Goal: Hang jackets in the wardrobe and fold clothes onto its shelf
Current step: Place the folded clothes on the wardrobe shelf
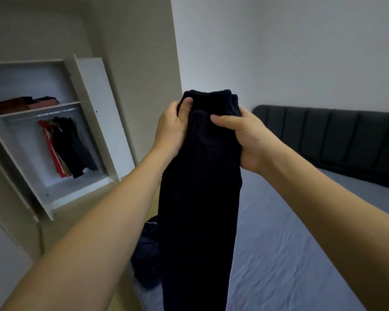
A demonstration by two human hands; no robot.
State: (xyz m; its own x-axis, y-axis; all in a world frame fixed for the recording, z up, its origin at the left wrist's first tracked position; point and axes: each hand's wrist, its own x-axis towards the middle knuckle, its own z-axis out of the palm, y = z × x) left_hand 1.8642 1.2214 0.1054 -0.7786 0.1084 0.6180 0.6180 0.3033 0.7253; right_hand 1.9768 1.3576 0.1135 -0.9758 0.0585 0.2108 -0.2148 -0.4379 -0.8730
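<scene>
Grey-sheeted bed (301, 254) lying under long dark navy knit garment (202, 198), hanging doubled above its left edge. Left hand (173, 129) and right hand (245, 140) both gripping the ribbed top. Risk: halves sliding askew (loose, heavy knit), spoiling the fold.

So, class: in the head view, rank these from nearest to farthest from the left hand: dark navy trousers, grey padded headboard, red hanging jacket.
1. Dark navy trousers: gripped by the left hand.
2. Red hanging jacket: left, inside the wardrobe.
3. Grey padded headboard: far right, beyond the right hand.
</scene>
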